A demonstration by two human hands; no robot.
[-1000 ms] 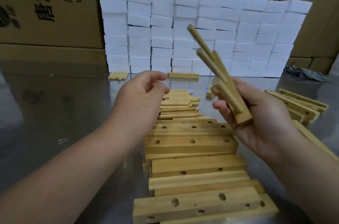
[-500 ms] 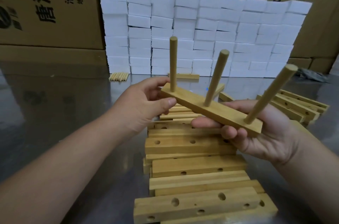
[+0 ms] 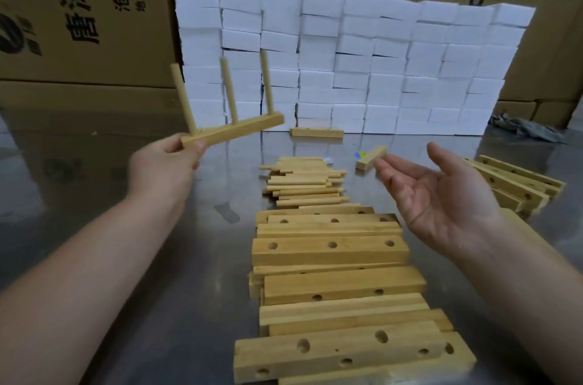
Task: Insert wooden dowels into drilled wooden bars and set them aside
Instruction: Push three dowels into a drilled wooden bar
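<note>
Pinching one end of the assembled bar (image 3: 239,131) between thumb and fingers, the left hand (image 3: 164,164) holds it raised above the metal table (image 3: 94,195), forearm stretched forward. The bar's three dowels (image 3: 229,91) point upward. The right hand (image 3: 441,198) hovers palm-up, fingers spread and relaxed, holding nothing, to the right of the loose dowels (image 3: 306,186) and above the stack of drilled bars (image 3: 328,250).

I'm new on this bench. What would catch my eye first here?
The left hand holds up a bar with three dowels at left, while the right hand is open, palm up. Drilled bars run down the middle, and a wall of white blocks stands behind.
</note>
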